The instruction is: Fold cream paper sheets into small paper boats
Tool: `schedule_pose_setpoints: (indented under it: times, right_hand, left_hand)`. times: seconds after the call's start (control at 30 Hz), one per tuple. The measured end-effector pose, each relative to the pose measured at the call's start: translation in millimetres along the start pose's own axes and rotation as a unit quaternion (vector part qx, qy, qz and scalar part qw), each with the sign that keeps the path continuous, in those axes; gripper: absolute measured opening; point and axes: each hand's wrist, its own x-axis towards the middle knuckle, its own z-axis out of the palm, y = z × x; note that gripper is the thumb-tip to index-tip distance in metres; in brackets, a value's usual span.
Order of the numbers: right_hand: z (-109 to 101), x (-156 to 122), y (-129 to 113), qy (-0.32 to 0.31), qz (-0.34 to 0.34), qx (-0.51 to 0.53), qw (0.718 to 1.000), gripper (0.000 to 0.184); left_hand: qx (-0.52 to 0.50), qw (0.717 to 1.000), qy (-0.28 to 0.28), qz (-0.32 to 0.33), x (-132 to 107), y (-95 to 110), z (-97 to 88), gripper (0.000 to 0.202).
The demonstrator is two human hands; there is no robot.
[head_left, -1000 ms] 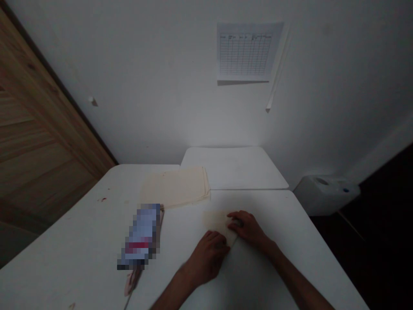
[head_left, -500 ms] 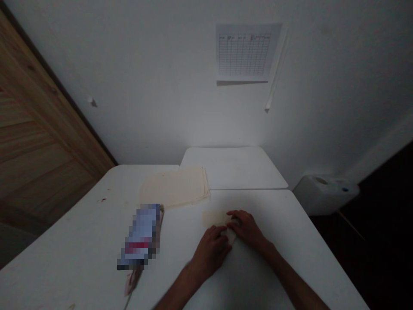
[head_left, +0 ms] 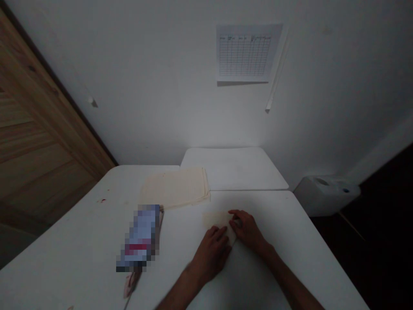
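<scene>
A small cream piece of paper or cloth (head_left: 215,218) lies on the white table (head_left: 277,241) in front of me. My left hand (head_left: 211,254) rests flat on its near edge with the fingers stretched forward. My right hand (head_left: 247,228) lies on its right part, fingers bent down and pressing on it. A stack of larger cream sheets (head_left: 176,187) sits farther back on the table, apart from both hands.
A blurred-out flat object (head_left: 138,237) lies left of my hands, with a pinkish thing (head_left: 130,282) sticking out below it. A second white table (head_left: 234,168) abuts the wall. A wooden door (head_left: 35,133) stands left, a white container (head_left: 325,191) on the right, a printed chart (head_left: 244,52) on the wall.
My left hand has slid a little forward and right along the small cream piece. My right hand has hardly moved.
</scene>
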Motion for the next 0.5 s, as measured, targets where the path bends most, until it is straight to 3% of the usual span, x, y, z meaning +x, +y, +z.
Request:
schedule_pose_setpoints:
  times: [0.5]
  right_hand:
    - [-1.5, -1.2, -3.7, 0.001, 0.001, 0.0, 1.0, 0.038]
  left_hand:
    - [0.0, 1.0, -0.007, -0.016, -0.8, 2.9, -3.9, 0.025]
